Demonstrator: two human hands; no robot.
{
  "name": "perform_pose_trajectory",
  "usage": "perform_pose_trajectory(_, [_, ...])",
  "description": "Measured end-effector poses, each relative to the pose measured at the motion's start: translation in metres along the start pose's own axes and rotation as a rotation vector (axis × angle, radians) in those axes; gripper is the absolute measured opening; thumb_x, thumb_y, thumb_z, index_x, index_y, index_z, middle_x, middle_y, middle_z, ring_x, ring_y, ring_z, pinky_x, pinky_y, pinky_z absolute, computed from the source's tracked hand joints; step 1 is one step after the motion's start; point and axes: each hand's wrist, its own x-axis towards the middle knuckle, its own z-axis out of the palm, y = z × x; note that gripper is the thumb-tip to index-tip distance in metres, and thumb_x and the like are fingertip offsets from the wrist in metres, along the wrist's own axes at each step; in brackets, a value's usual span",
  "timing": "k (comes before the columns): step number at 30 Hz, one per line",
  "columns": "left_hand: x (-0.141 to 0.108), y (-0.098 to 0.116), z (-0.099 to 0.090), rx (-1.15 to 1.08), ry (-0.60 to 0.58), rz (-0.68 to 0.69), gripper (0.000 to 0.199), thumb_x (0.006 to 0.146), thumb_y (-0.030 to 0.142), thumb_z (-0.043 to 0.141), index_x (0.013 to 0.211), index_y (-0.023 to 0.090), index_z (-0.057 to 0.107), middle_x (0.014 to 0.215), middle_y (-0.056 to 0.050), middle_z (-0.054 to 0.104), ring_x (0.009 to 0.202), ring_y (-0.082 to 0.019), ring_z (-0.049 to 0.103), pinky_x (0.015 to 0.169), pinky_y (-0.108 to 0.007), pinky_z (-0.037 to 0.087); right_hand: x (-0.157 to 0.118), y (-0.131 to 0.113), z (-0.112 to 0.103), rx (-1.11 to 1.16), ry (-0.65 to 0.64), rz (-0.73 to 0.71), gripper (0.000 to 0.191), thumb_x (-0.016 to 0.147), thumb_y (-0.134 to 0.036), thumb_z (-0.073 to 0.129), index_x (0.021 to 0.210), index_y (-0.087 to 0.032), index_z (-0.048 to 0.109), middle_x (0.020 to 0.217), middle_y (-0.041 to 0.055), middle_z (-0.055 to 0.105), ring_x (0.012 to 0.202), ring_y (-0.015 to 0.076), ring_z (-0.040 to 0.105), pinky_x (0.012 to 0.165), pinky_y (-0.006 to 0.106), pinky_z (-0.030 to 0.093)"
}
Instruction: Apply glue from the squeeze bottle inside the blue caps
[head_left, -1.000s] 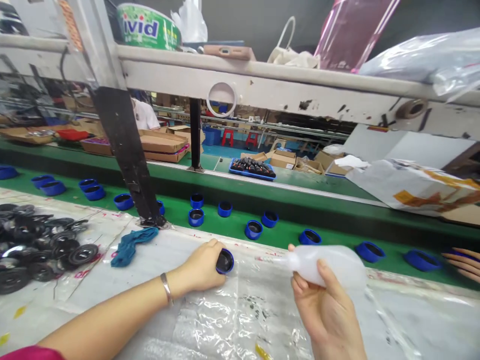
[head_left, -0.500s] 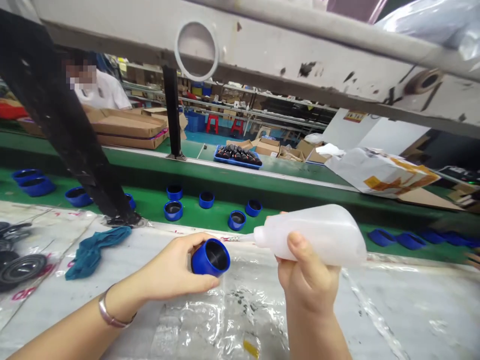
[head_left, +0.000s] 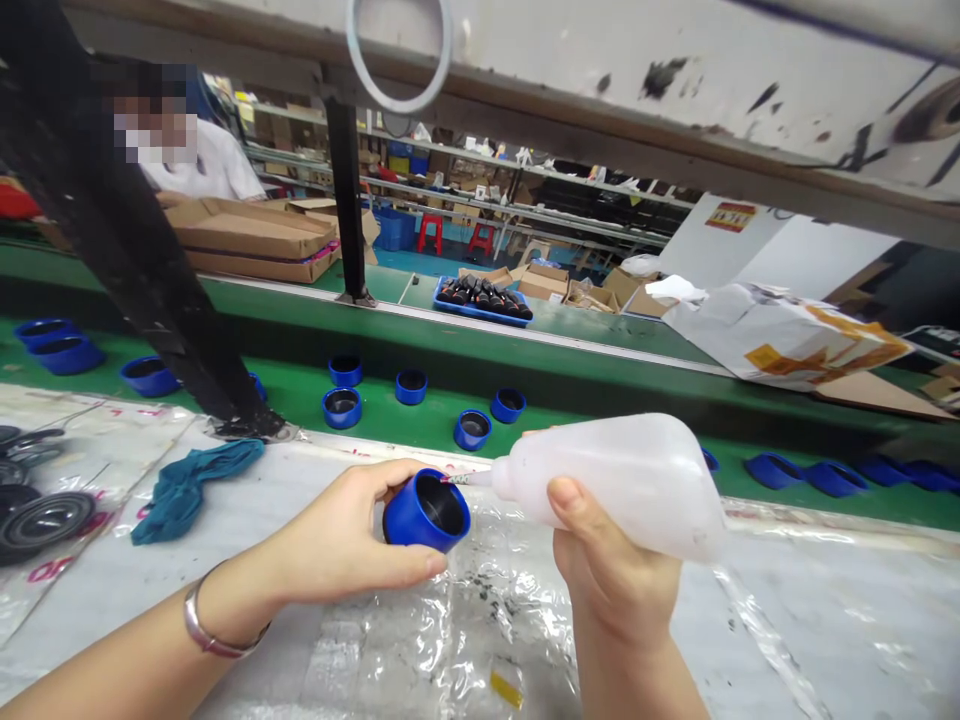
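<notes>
My left hand [head_left: 360,535] is wrapped round a blue cup-shaped part [head_left: 409,515] with a black inside, its opening tilted to the right and up toward me. In my right hand [head_left: 611,560] lies a white translucent squeeze bottle [head_left: 622,475], held on its side with the nozzle pointing left. The thin nozzle tip reaches the upper right rim of the blue part; whether it touches, I cannot tell. Several similar blue parts [head_left: 472,430] stand on the green belt [head_left: 427,430] beyond my hands.
A teal cloth [head_left: 191,485] and black rings [head_left: 49,525] lie to the left on the plastic-covered table [head_left: 315,670]. A black post [head_left: 161,270] rises at left, and a white beam [head_left: 555,80] crosses above. Across the belt sits a blue tray [head_left: 484,305] of black items; a person [head_left: 202,155] is behind boxes.
The bottle has shifted slightly left and tipped nozzle-up a little, bringing its tip to the rim of the blue part. The blue part stays in my left hand. The camera view has moved slightly.
</notes>
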Motion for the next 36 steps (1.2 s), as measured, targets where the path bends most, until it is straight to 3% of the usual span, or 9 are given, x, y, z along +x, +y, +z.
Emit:
perform_pose_trajectory(11, [0.0,0.001,-0.005,0.116,0.025,0.01,0.04,0.072,0.031,0.081,0.109,0.02,0.072,0.107,-0.004,0.075,0.103,-0.028,0.069,0.09,-0.035,0.055,0.005,0.001,-0.002,-0.032,-0.001,-0.035,0.021,0.066,-0.027,0.092,0.08,-0.023,0.077,0.076,0.0023,0.072,0.069,0.0199,0.069,0.061,0.033,0.063])
perform_pose_trajectory(24, [-0.002,0.01,-0.007,0.288,0.133,0.064,0.045,0.068,0.025,0.079,0.113,0.024,0.07,0.113,-0.002,0.075,0.105,-0.027,0.069,0.091,-0.036,0.055,0.005,-0.004,-0.002,-0.023,0.004,-0.031,0.023,0.063,-0.024,0.093,0.077,-0.02,0.075,0.073,0.0014,0.07,0.065,0.0176,0.068,0.056,0.029,0.063])
perform_pose_trajectory(36, [-0.004,0.009,-0.008,0.441,0.223,0.266,0.04,0.074,0.023,0.078,0.113,0.026,0.068,0.11,0.001,0.073,0.1,-0.021,0.07,0.09,-0.031,0.055,0.004,-0.005,-0.007,-0.019,-0.038,-0.01,0.02,0.068,-0.024,0.092,0.075,-0.02,0.074,0.072,0.0006,0.067,0.067,0.0137,0.065,0.057,0.024,0.061])
